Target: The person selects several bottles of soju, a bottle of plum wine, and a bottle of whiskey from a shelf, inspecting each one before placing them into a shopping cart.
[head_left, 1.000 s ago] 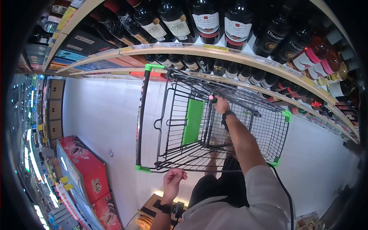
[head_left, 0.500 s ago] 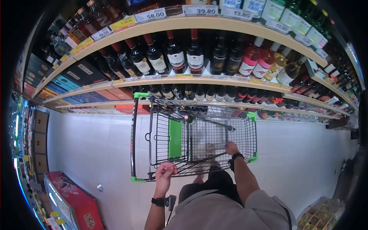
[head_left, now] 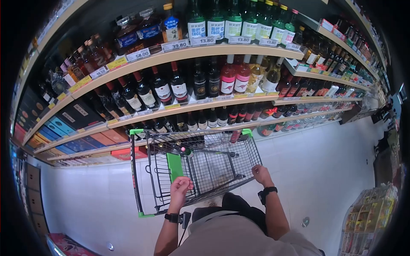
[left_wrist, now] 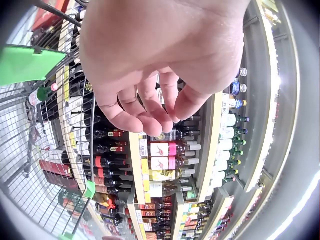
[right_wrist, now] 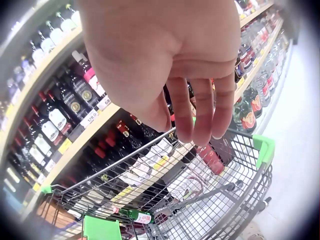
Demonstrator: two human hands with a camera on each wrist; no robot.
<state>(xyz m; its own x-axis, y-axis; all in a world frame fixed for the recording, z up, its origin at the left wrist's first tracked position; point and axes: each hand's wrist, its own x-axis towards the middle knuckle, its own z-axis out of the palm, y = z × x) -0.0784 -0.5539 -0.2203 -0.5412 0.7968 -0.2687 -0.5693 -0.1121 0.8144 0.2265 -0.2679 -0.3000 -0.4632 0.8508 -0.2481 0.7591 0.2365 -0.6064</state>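
Shelving (head_left: 235,52) runs part-hidden behind cart (head_left: 173,163); left grip (head_left: 180,188) and right grip (head_left: 262,174) curl loosely, empty.

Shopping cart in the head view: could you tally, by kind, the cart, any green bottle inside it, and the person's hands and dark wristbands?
Shopping cart: 1
Green bottle in the cart: 1
Hands: 2 (left hand, right hand)
Dark wristbands: 2 (left wristband, right wristband)
Total: 6
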